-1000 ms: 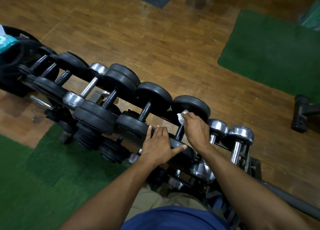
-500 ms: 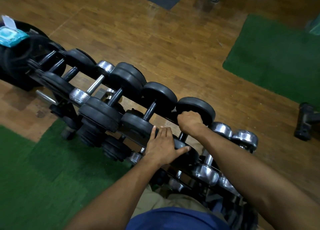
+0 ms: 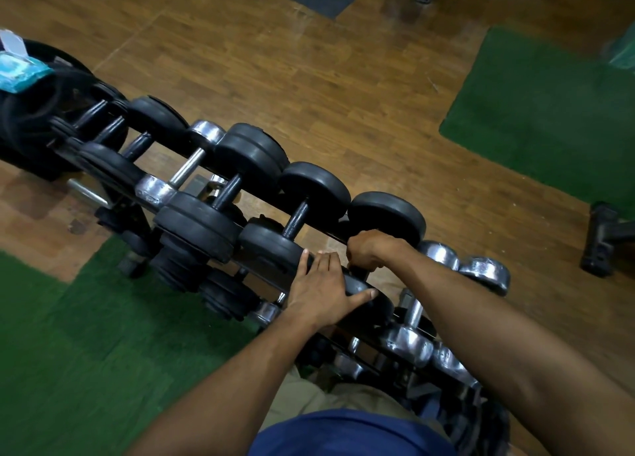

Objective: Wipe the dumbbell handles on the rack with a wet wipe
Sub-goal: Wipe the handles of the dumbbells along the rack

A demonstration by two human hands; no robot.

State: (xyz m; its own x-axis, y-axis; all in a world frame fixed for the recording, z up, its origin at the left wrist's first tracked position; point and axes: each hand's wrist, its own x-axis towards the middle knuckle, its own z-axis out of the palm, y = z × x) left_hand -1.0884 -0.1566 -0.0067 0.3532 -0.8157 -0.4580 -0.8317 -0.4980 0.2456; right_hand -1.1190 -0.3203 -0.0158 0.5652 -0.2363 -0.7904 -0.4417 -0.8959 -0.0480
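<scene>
Fingers of my right hand (image 3: pixel 365 253) curl round the black dumbbell handle (image 3: pixel 359 273); wipe hidden.
My left hand (image 3: pixel 321 292) rests flat on the black rubber weight head (image 3: pixel 364 296); no lettering legible.

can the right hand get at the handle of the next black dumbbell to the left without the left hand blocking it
Probably yes. That handle lies bare between its two black ends, and the left hand rests flat lower down on a near end, off to the side. The right hand is close by, curled round the neighbouring handle.

Rack (image 3: pixel 328 234) bearing dumbbells (image 3: pixel 254 167)
</scene>
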